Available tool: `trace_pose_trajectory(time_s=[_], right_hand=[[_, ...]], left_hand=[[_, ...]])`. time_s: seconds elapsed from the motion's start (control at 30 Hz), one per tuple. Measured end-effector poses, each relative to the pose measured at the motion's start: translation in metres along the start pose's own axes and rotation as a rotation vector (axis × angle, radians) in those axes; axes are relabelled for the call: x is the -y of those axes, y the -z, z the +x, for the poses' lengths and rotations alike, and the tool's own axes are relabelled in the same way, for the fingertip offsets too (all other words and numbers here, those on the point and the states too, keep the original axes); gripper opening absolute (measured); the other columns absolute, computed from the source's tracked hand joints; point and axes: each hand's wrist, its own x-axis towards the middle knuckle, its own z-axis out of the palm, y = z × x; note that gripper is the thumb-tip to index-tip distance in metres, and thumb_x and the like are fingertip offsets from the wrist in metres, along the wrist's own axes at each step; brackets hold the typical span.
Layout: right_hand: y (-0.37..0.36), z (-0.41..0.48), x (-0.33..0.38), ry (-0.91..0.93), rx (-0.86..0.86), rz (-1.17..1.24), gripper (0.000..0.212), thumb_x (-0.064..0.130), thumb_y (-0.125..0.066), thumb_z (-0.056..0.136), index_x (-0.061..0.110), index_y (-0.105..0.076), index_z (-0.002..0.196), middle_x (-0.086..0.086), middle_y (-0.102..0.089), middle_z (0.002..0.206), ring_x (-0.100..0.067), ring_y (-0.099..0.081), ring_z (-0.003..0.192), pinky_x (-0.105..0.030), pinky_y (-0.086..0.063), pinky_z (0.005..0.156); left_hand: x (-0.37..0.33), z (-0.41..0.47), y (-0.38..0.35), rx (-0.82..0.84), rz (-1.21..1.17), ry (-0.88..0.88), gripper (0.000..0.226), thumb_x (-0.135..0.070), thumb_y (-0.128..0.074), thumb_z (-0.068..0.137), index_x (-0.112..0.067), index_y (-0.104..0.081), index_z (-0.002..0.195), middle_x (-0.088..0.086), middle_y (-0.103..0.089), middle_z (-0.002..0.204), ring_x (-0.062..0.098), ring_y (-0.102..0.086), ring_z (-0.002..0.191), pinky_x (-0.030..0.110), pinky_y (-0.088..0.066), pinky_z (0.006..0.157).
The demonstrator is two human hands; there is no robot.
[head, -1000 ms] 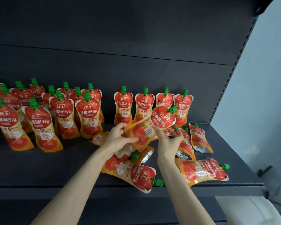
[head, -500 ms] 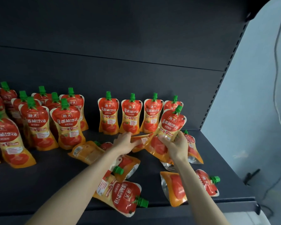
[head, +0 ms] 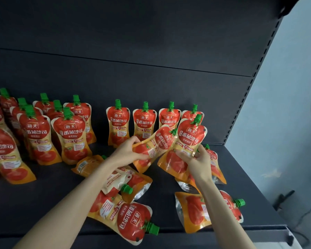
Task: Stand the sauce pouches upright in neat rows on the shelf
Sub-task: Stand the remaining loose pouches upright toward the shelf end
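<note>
Red and orange sauce pouches with green caps fill the dark shelf (head: 43,198). A back row of upright pouches (head: 118,123) stands against the rear panel, and a larger upright group (head: 70,137) stands at the left. My left hand (head: 126,152) grips a tilted pouch (head: 158,142) by its lower end, lifted above the shelf. My right hand (head: 196,159) holds a nearly upright pouch (head: 188,139) by its lower half, in front of the back row's right end. Several pouches lie flat below my hands, one (head: 131,220) at the front edge.
Another flat pouch (head: 196,211) lies at the right front under my right forearm. The shelf ends at a perforated upright (head: 250,87) on the right, with a pale wall and a hanging cable beyond. Bare shelf surface shows at the left front.
My left hand has lifted a second pouch off the shelf and tilted it up. My right hand stood its pouch more upright near the back row's right end. The camera moved closer.
</note>
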Motion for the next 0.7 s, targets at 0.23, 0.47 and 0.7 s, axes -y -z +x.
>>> trace_pose_trajectory(time_s=[0.23,0.47,0.7], right_hand=[[-0.012,0.019,0.005,0.076,0.108,0.011,0.038,0.012,-0.076,0.076,0.018,-0.058,0.11,0.004,-0.071,0.1,-0.011,-0.069,0.09,-0.029,-0.056,0.077],[-0.034,0.049,0.002,0.084,0.2,-0.042,0.038,0.007,-0.074,0.077,0.019,-0.057,0.109,0.006,-0.068,0.102,-0.009,-0.065,0.095,-0.031,-0.054,0.083],[-0.033,0.057,-0.003,0.069,0.206,-0.026,0.038,0.002,-0.072,0.077,0.021,-0.057,0.107,0.011,-0.067,0.097,-0.004,-0.065,0.09,-0.014,-0.053,0.069]], left_hand=[[0.004,-0.01,0.007,-0.203,-0.359,-0.027,0.04,-0.015,-0.079,0.07,-0.014,-0.054,0.101,-0.001,-0.066,0.099,0.011,-0.063,0.091,0.023,-0.049,0.073],[0.007,0.012,0.004,-0.147,-0.465,0.031,0.039,-0.011,-0.08,0.069,-0.021,-0.059,0.101,0.001,-0.068,0.101,0.015,-0.065,0.095,0.026,-0.052,0.078],[0.016,0.022,0.007,-0.177,-0.437,0.048,0.032,-0.016,-0.079,0.07,-0.017,-0.062,0.098,-0.003,-0.068,0.098,0.01,-0.064,0.093,0.022,-0.048,0.074]])
